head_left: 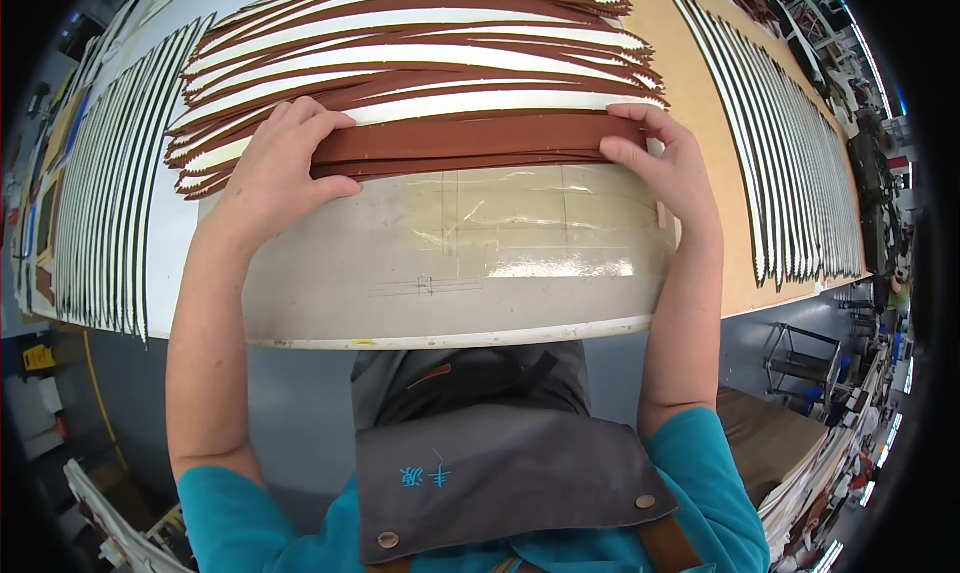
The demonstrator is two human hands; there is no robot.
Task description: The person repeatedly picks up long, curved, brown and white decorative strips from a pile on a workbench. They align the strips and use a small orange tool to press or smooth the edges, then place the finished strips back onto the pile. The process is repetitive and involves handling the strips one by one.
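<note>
Both hands are on the brown strips [480, 136], which lie lengthwise from left to right at the near side of a brown-and-white pile [430, 53]. The left hand [285, 163] grips the strips near their left end, fingers on the far edge and thumb on the near edge; the right hand [670, 168] pinches their right end between thumb and fingers. Nearer lies a grey mat [320, 263] with clear film [520, 223] on its right part. Dark-edged white strips lie in rows, one left [115, 183], one right [775, 153].
</note>
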